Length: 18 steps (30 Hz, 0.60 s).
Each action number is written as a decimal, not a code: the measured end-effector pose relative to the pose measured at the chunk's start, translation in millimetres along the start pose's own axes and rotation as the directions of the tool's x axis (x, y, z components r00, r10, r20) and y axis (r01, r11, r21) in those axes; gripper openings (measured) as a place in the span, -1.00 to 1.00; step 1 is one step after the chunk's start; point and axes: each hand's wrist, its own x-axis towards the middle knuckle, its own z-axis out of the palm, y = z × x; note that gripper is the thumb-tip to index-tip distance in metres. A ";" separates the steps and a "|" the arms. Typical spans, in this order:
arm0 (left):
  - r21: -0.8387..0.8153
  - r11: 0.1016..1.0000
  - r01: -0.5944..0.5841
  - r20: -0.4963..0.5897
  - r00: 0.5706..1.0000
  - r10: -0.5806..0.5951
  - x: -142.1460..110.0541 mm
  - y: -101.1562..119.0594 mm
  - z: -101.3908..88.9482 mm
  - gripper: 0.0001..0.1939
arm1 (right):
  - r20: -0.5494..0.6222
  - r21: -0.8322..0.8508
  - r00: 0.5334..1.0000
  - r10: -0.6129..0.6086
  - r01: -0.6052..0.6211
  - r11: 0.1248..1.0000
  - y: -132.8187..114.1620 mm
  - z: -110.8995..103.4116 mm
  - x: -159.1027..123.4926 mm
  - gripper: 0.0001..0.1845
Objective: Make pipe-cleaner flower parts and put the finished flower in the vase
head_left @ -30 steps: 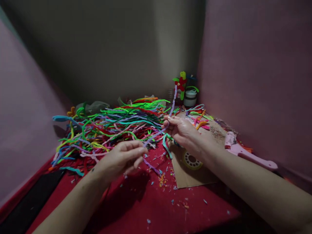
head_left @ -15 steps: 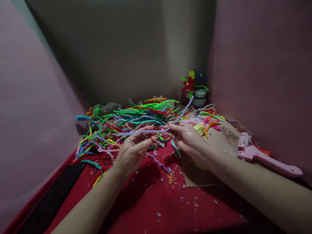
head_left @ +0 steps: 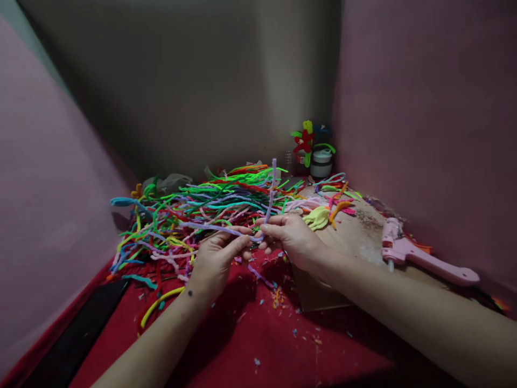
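Observation:
A lavender pipe cleaner (head_left: pixel 271 199) is bent near its middle, one end pointing up and the other stretching left. My left hand (head_left: pixel 218 256) pinches it just left of the bend, thumb against fingers. On the other side of the bend, my right hand (head_left: pixel 293 234) grips it between thumb and forefinger. Behind both hands lies a big heap of pipe cleaners (head_left: pixel 226 196) in many colours. A yellow petal-shaped piece (head_left: pixel 318 217) rests just beyond my right hand.
A pink glue gun (head_left: pixel 428 260) lies at the right on a cardboard sheet (head_left: pixel 347 240). At the back stand a lidded cup (head_left: pixel 322 163) and a red pipe-cleaner flower (head_left: pixel 304 141). A black flat object (head_left: pixel 81 334) lies at the left on the red cloth (head_left: pixel 258 334), among scattered fuzz scraps.
My left hand slid along the pipe cleaner toward my right hand. Its straighter run now has a sharp bend, with one end upright. The view shifted a little sideways.

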 end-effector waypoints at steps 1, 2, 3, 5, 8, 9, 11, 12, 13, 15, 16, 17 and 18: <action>0.032 0.999 -0.013 0.001 1.000 0.013 -1.2 0.8 0.8 -0.79 | 0.023 -0.048 1.000 0.012 -0.011 0.999 0.2 0.5 -0.7 -0.91; 0.061 0.998 -0.023 0.000 1.000 0.023 -2.4 1.4 1.6 -0.79 | 0.057 -0.100 0.998 0.021 -0.015 0.995 0.5 1.1 -1.5 -0.90; 0.088 0.996 -0.030 -0.001 1.000 0.030 -3.4 1.6 2.3 -0.79 | 0.098 -0.154 0.995 0.024 -0.008 0.988 0.9 1.7 -2.6 -0.88; 0.135 0.990 -0.048 -0.004 0.999 0.049 -4.9 1.0 3.1 -0.79 | 0.178 -0.249 0.984 0.020 0.025 0.968 1.7 3.2 -4.8 -0.84; 0.196 0.974 -0.117 -0.010 0.993 0.121 -5.2 -0.6 2.4 -0.84 | 0.223 -0.306 0.974 0.044 0.028 0.952 2.6 6.1 -7.9 -0.79; 0.215 0.964 -0.156 -0.008 0.987 0.162 -5.0 -0.8 1.8 -0.86 | 0.226 -0.309 0.972 0.062 0.011 0.951 3.0 6.9 -8.5 -0.80; 0.245 0.940 -0.236 0.008 0.970 0.241 -4.5 -0.3 0.7 -0.90 | 0.233 -0.315 0.968 0.087 -0.010 0.949 3.7 7.7 -9.1 -0.82; 0.249 0.933 -0.260 0.027 0.965 0.261 -4.6 0.3 0.5 -0.91 | 0.242 -0.326 0.965 0.097 -0.013 0.945 3.8 7.6 -9.2 -0.82; 0.239 0.934 -0.267 0.049 0.964 0.263 -4.8 1.1 0.5 -0.91 | 0.254 -0.342 0.961 0.105 -0.012 0.940 3.8 7.2 -9.3 -0.81; 0.194 0.953 -0.231 0.068 0.973 0.222 -6.1 2.9 1.5 -0.90 | 0.290 -0.364 0.950 0.117 -0.004 0.932 3.0 5.8 -9.9 -0.81; 0.170 0.965 -0.202 0.061 0.979 0.194 -6.9 3.7 2.2 -0.89 | 0.310 -0.363 0.944 0.118 0.003 0.932 2.3 4.9 -10.3 -0.82; 0.154 0.972 -0.177 0.046 0.984 0.172 -7.8 4.5 2.9 -0.89 | 0.332 -0.355 0.936 0.115 0.011 0.935 1.6 4.2 -10.8 -0.84; 0.148 0.976 -0.159 0.023 0.987 0.157 -8.6 5.3 3.4 -0.88 | 0.354 -0.340 0.929 0.110 0.018 0.940 1.0 3.7 -11.2 -0.86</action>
